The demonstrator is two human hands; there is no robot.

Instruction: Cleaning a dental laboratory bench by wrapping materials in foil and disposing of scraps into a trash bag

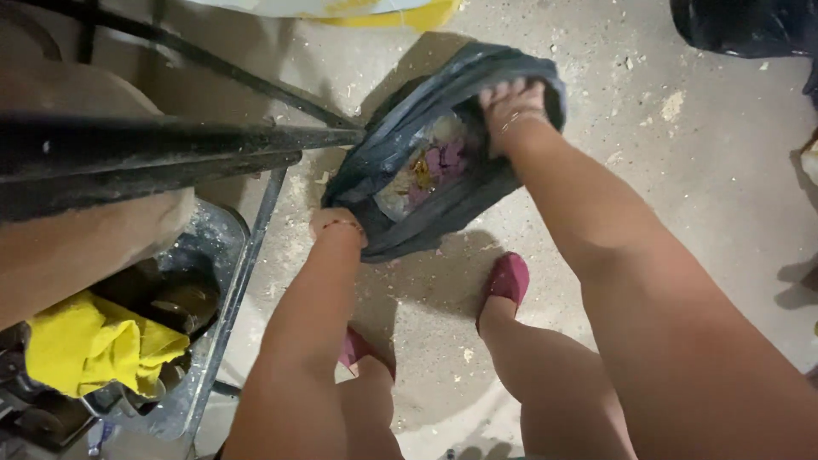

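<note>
A dark grey plastic rubbish bag (443,204) sits on the concrete floor in front of me, its mouth held wide. Inside I see crumpled waste (430,166) in purple, white and yellowish tones. My left hand (334,223) grips the near left edge of the bag's rim, with a thin bracelet on the wrist. My right hand (509,104) grips the far right edge of the rim, fingers curled over it, also with a bracelet. My two feet in dark red shoes (506,281) stand just behind the bag.
A dark metal bar (170,149) crosses the left side at about hand height. Below it stands a metal-framed cart (230,290) holding a yellow cloth (94,345) and dark objects. A black bag (750,25) lies top right. Debris dots the floor.
</note>
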